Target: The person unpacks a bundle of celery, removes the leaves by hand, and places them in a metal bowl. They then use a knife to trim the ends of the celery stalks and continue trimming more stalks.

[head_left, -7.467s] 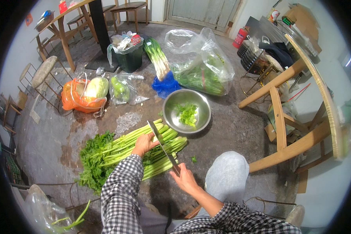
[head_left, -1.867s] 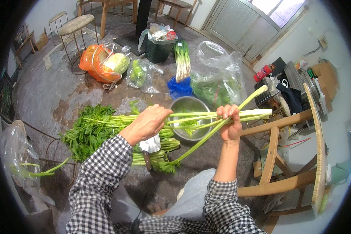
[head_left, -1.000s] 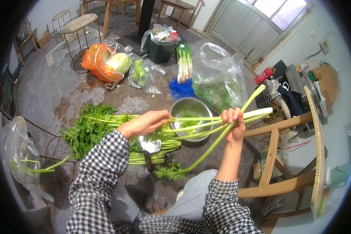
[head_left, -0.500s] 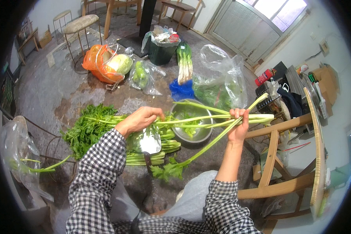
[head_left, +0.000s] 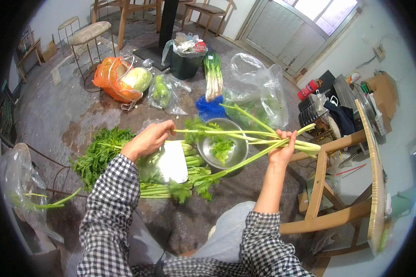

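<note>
Several long celery stalks (head_left: 259,137) stretch across in front of me. My right hand (head_left: 282,147) is closed round them near their pale thick ends. My left hand (head_left: 148,140) has its fingers pinched at the thin end of one stalk. Leafy ends of the held stalks hang to the left, some smeared by motion. Below my left hand a broad, shiny flat blade (head_left: 174,162), like a cleaver's, lies on a pile of celery (head_left: 155,190); its handle cannot be seen. A metal bowl (head_left: 241,154) with torn celery leaves (head_left: 222,148) inside stands under the held stalks.
Beyond lie an orange net bag (head_left: 112,82) with cabbage, a clear bag of green vegetables (head_left: 162,92), spring onions (head_left: 213,76) and a large plastic bag (head_left: 272,94). A bin (head_left: 185,64) stands behind. A wooden chair (head_left: 319,184) is close on my right.
My left hand has moved left along the stalks to the tip of one. Blurred leaves have appeared above the bowl and near the blade. My right hand keeps its grip.
</note>
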Demonstrator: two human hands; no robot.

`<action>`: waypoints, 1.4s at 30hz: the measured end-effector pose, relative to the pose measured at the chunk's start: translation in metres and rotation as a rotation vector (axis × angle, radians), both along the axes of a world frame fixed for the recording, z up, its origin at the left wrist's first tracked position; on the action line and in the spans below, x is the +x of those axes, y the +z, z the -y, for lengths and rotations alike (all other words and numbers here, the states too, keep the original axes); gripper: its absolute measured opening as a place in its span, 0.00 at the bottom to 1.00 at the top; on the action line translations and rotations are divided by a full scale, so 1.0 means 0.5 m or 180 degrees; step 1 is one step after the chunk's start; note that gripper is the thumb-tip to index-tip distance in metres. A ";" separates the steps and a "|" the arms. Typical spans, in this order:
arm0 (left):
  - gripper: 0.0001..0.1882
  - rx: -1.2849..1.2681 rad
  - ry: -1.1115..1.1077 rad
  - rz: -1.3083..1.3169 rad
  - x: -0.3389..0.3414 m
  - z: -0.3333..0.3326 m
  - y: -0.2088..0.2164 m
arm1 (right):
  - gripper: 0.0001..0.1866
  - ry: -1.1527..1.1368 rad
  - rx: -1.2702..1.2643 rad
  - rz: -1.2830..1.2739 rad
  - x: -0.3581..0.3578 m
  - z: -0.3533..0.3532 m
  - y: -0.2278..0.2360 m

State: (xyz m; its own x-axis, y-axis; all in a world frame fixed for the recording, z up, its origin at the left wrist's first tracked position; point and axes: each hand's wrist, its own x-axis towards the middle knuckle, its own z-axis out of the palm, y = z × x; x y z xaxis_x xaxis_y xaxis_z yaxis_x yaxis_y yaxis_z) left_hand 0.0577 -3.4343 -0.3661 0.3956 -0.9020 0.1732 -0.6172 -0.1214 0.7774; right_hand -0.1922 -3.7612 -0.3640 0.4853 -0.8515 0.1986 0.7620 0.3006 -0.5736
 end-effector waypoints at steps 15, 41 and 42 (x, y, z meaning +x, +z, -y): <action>0.10 -0.1104 0.1762 -0.0731 0.085 -0.025 -0.035 | 0.21 0.0040 -0.0684 0.0235 0.025 -0.037 0.032; 0.17 0.0483 -0.2532 -0.2910 -0.167 0.095 -0.036 | 0.23 0.1143 -0.0693 0.0335 0.052 -0.091 0.049; 0.16 0.0341 -0.2628 -0.2997 -0.171 0.095 -0.036 | 0.23 0.1147 -0.0688 0.0329 0.052 -0.091 0.049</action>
State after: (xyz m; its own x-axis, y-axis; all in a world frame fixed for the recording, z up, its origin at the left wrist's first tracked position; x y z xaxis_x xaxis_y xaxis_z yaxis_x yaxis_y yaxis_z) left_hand -0.0277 -3.4816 -0.3840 -0.3625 -0.9311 0.0418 0.2490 -0.0536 0.9670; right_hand -0.1664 -3.7158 -0.3396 0.7122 -0.5646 0.4170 0.6871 0.4392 -0.5788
